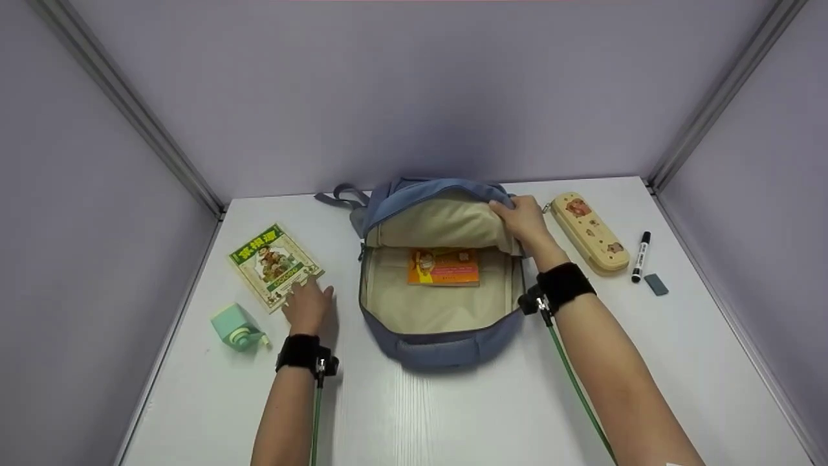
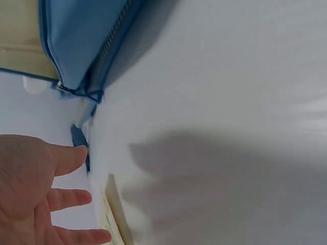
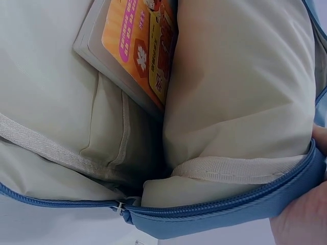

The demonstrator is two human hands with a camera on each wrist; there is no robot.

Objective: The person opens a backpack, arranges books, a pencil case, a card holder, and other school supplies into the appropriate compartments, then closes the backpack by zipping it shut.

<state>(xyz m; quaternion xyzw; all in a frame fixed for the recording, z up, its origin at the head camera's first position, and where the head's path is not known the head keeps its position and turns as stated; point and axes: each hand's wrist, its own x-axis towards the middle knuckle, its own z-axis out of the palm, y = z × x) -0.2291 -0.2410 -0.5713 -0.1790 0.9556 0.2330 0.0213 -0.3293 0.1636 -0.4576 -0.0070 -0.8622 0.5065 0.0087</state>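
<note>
Far left on the white table [image 1: 453, 414] there's a mint-green tape dispenser [image 1: 237, 327], then a green-covered book [image 1: 274, 265] with the left hand [image 1: 308, 307] resting flat on its near corner, fingers spread and gripping nothing (its wrist cam only catches the book's edge). In the middle the blue backpack [image 1: 446, 349] lies unzipped with an orange book [image 1: 444, 266] inside against the beige lining, half tucked under the flap in the right wrist view. The right hand [image 1: 525, 220] pinches the flap's rim up; right of it sit a cream pencil case [image 1: 590, 232], black marker [image 1: 640, 256] and grey eraser [image 1: 656, 284], head cam only.
</note>
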